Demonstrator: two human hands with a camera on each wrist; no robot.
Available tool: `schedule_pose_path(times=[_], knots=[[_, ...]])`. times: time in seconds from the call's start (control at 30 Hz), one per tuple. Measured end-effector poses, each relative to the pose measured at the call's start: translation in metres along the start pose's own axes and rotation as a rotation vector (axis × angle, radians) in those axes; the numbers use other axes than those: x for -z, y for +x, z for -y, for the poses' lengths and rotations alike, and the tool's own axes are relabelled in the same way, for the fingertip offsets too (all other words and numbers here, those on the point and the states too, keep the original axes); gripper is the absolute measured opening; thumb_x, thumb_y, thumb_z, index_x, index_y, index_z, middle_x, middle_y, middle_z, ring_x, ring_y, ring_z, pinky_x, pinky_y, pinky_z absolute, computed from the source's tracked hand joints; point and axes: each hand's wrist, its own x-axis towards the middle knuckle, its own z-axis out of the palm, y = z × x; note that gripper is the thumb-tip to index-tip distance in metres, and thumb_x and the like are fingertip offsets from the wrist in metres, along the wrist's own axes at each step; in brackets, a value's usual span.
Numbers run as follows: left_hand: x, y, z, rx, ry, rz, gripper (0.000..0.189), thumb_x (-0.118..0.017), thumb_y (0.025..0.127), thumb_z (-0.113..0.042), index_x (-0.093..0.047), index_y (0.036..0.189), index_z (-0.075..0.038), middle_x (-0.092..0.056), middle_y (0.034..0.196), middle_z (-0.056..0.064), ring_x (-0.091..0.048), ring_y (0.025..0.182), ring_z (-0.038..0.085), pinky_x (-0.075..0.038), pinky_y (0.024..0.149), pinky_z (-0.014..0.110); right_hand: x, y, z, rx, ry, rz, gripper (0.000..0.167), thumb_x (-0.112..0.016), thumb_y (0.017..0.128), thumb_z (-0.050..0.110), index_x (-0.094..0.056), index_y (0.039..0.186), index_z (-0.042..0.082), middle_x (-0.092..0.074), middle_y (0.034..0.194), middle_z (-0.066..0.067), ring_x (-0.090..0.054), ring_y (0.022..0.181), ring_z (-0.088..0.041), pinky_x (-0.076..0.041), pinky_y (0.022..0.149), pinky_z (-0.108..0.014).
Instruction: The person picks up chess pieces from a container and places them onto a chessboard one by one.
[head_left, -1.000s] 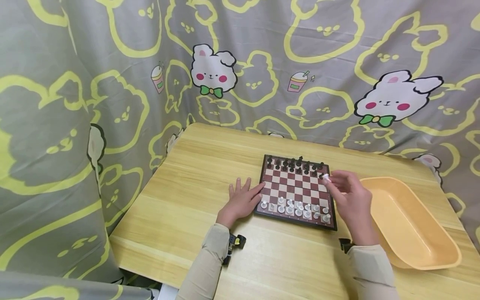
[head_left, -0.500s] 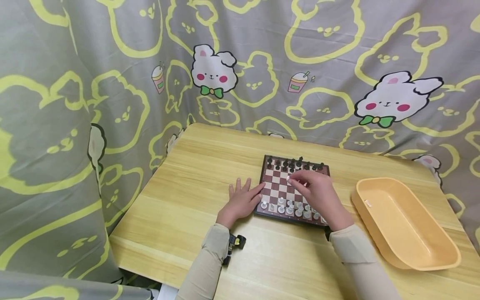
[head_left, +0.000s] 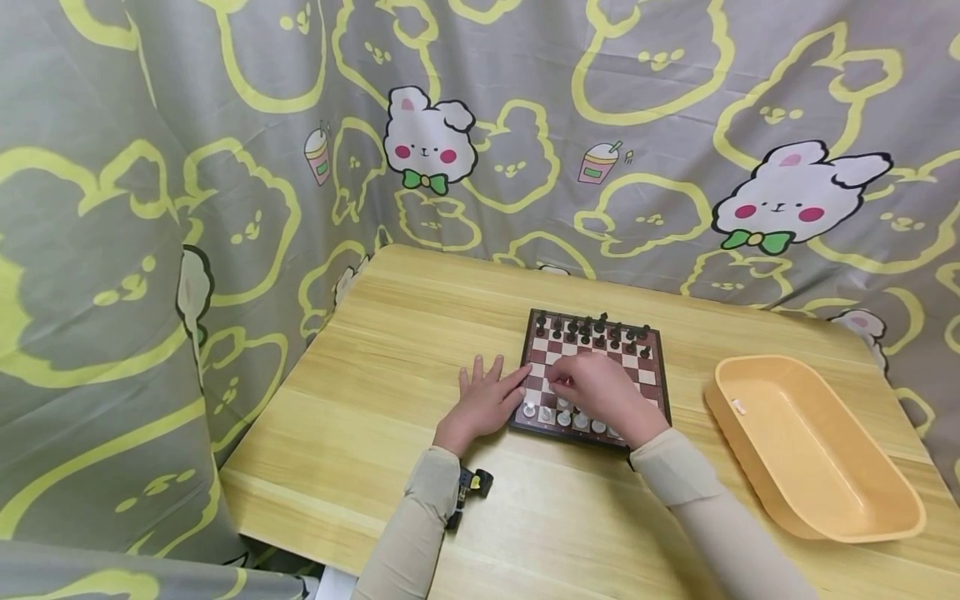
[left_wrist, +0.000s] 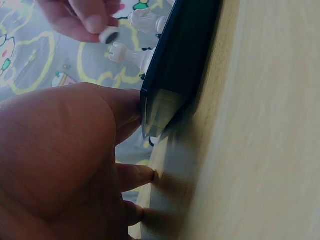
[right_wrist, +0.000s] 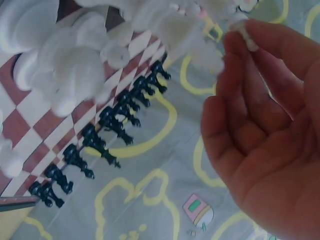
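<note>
A folding chessboard (head_left: 647,377) with maroon and white squares lies on the table. Black chess pieces (head_left: 587,327) line its far side, and white chess pieces (head_left: 564,419) stand along the near side. Fingers spread, my left hand (head_left: 480,406) rests on the table with its thumb against the board's left edge. My right hand (head_left: 600,390) is over the left half of the board, pinching a white pawn (right_wrist: 245,36) between thumb and fingertips. In the left wrist view, the pawn's dark base faces the camera near a white rook (left_wrist: 131,55).
An orange plastic basin (head_left: 832,479) stands right of the board, with a small white spot (head_left: 738,407) on its wall. The wooden table (head_left: 360,392) backs onto a grey patterned curtain (head_left: 525,217). A black device (head_left: 472,483) is strapped at my left wrist.
My right hand has come left from the board's right edge by the basin to its left half, carrying the white pawn. My left hand has stayed at the board's edge.
</note>
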Motion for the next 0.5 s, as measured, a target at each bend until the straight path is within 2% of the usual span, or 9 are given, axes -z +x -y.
schedule_pose_path(times=[0.17,0.33,0.5], knots=[[-0.001,0.000,0.001,-0.005,0.005,-0.002,0.051,-0.036,0.112,-0.043,-0.039,0.161,-0.032,-0.019,0.169,0.022,0.004,0.154,0.052,0.005,0.120,0.070,-0.009,0.005,-0.001,0.021,-0.031,0.072,0.007,-0.078,0.088,0.004,-0.078,0.086,0.011,-0.073,0.078,0.004,-0.063,0.066,-0.007,-0.058,0.067,-0.032],[0.000,-0.001,0.000,-0.005,0.004,-0.005,0.051,-0.035,0.111,-0.044,-0.039,0.161,-0.033,-0.018,0.169,0.022,0.004,0.154,0.053,0.005,0.120,0.069,-0.015,0.010,0.000,0.003,-0.040,0.124,0.006,-0.081,0.087,0.005,-0.080,0.085,0.009,-0.075,0.080,0.000,-0.062,0.065,-0.008,-0.058,0.068,-0.034],[0.000,-0.001,-0.001,-0.005,0.005,-0.007,0.051,-0.035,0.111,-0.044,-0.039,0.161,-0.033,-0.019,0.169,0.022,0.004,0.154,0.053,0.005,0.120,0.070,-0.017,0.013,0.000,-0.012,-0.051,0.151,0.007,-0.081,0.086,0.004,-0.080,0.083,0.011,-0.073,0.077,0.001,-0.058,0.061,-0.007,-0.056,0.066,-0.033]])
